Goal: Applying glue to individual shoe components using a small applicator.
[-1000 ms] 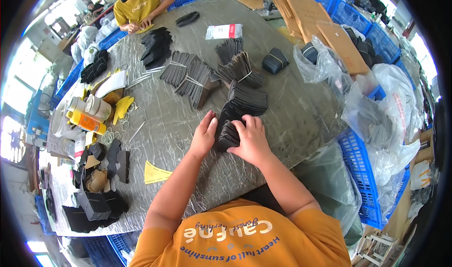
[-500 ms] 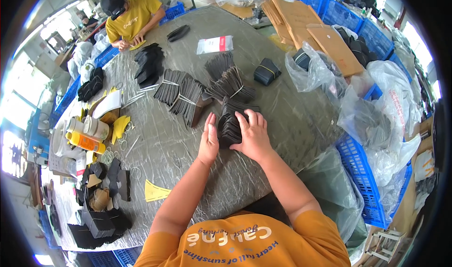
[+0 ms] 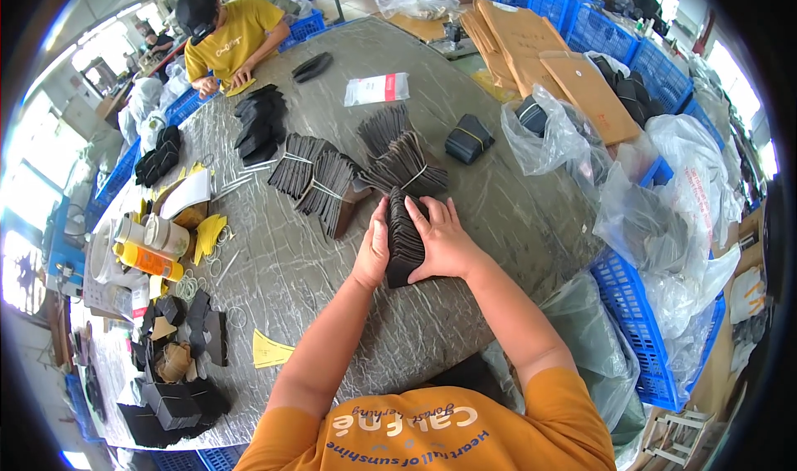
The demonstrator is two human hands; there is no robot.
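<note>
A stack of thin dark cut pieces [image 3: 403, 237] stands on edge in a row on the grey table, squeezed between my two hands. My left hand [image 3: 373, 251] lies along its left side, fingers straight and close together. From the right, my right hand [image 3: 446, 242] grips it, thumb at the near end and fingers over the top edge. Just beyond are more bundles of the same dark pieces: a banded one [image 3: 407, 170] touches the stack's far end, and another banded one [image 3: 334, 190] lies to the left.
A dark banded bundle [image 3: 469, 139] lies right of the stacks. Yellow pattern pieces [image 3: 271, 350], an orange-yellow bottle [image 3: 149, 261] and dark scraps [image 3: 173, 400] are on the left. Plastic bags and a blue crate [image 3: 635, 326] stand right. A co-worker [image 3: 232, 43] handles a yellow piece across the table.
The dark pieces, fanned and slanting before, now stand in a straighter, narrower row. My left hand has come in from beside the stack to press its left side.
</note>
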